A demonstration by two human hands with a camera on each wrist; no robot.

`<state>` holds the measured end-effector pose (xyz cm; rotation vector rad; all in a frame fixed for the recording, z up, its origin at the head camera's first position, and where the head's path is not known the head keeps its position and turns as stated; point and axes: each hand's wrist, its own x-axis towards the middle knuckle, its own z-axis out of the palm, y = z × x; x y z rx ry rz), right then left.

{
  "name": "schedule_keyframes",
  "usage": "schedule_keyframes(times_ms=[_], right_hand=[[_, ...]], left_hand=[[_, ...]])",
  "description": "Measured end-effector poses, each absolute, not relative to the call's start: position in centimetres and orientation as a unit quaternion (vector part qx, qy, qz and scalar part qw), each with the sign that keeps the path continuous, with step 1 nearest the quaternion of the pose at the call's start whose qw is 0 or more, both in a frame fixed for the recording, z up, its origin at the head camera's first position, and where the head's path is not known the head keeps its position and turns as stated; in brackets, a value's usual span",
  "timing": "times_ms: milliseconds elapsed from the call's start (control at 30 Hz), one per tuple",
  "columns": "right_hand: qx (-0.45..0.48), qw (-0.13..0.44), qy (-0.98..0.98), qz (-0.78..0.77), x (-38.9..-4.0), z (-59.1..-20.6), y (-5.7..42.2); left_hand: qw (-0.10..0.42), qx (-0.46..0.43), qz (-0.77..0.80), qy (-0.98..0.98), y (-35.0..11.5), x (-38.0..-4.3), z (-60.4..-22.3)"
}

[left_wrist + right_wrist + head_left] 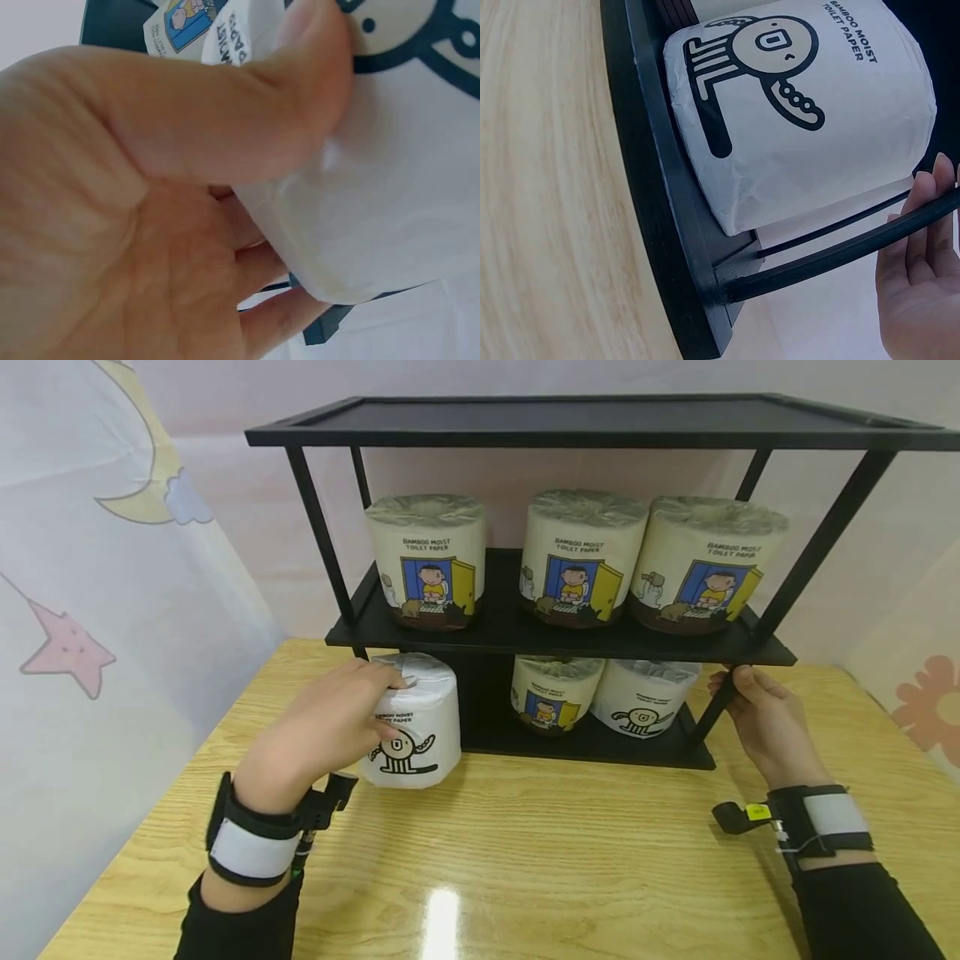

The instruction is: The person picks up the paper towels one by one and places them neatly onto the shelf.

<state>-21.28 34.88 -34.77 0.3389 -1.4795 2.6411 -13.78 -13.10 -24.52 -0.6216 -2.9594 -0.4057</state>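
Observation:
My left hand (318, 722) grips a white wrapped toilet paper roll (431, 714) at the left end of the lower shelf. Its thumb presses the printed front, and the other fingers pass behind the roll, partly hidden. In the left wrist view that roll (397, 180) fills the right side. On the opposite side, my right hand (776, 727) holds the lower right post (714, 706) of a black two-tier rack, thumb in front. The right wrist view shows fingers (922, 247) behind the post (832, 255), beside another white roll (817, 135) on the shelf.
Three cream toilet paper rolls stand on the middle shelf (502, 602). Below are a cream roll (555, 693) and a white roll (645, 697), side by side. The rack's top board (570, 422) overhangs them. A wooden table (540, 852) lies in front, with patterned cloth (97, 568) behind.

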Motion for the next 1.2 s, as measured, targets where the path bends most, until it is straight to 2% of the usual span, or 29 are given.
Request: schedule_keyframes(times_ms=[333, 900, 1200], right_hand=[[0.112, 0.049, -0.498, 0.859, -21.1, -34.8, 34.9], [0.106, 0.053, -0.504, 0.855, -21.1, -34.8, 34.8], [0.104, 0.054, -0.503, 0.856, -21.2, -34.7, 34.9]], left_hand=[[0.029, -0.224, -0.125, -0.966, -12.1, -15.1, -25.9], [0.079, -0.258, -0.083, -0.959, -10.7, -16.7, -27.9], [0.076, -0.256, -0.081, -0.96, -10.2, -16.8, -28.1]])
